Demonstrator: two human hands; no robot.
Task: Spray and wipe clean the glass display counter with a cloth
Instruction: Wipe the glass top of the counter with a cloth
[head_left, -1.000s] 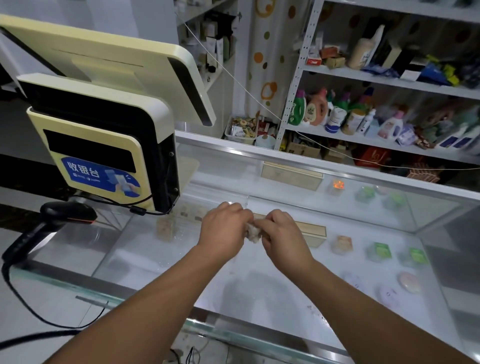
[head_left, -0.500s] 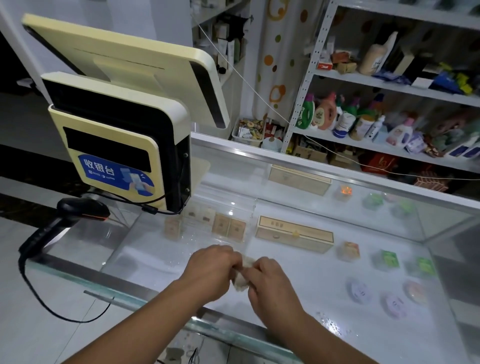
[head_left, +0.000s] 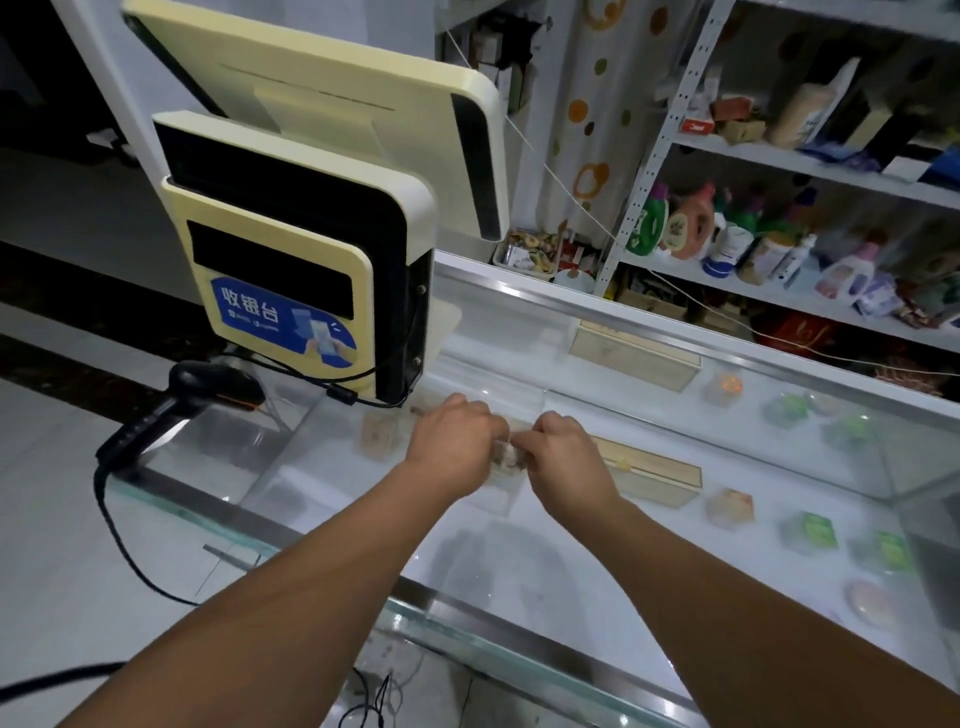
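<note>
Both hands press a small crumpled pale cloth onto the top of the glass display counter. My left hand grips the cloth's left side with curled fingers. My right hand grips its right side. Most of the cloth is hidden between the two hands. The hands sit in the middle of the counter, just right of the cash register's base. No spray bottle is in view.
A cream cash register stands on the counter's left end, with a black barcode scanner and its cables beside it. Small boxes and packets lie inside the case under the glass. Shelves with bottles stand behind.
The hands and cloth slid toward me along the glass, then pushed away again to the middle of the counter. The view shifted slightly left.
</note>
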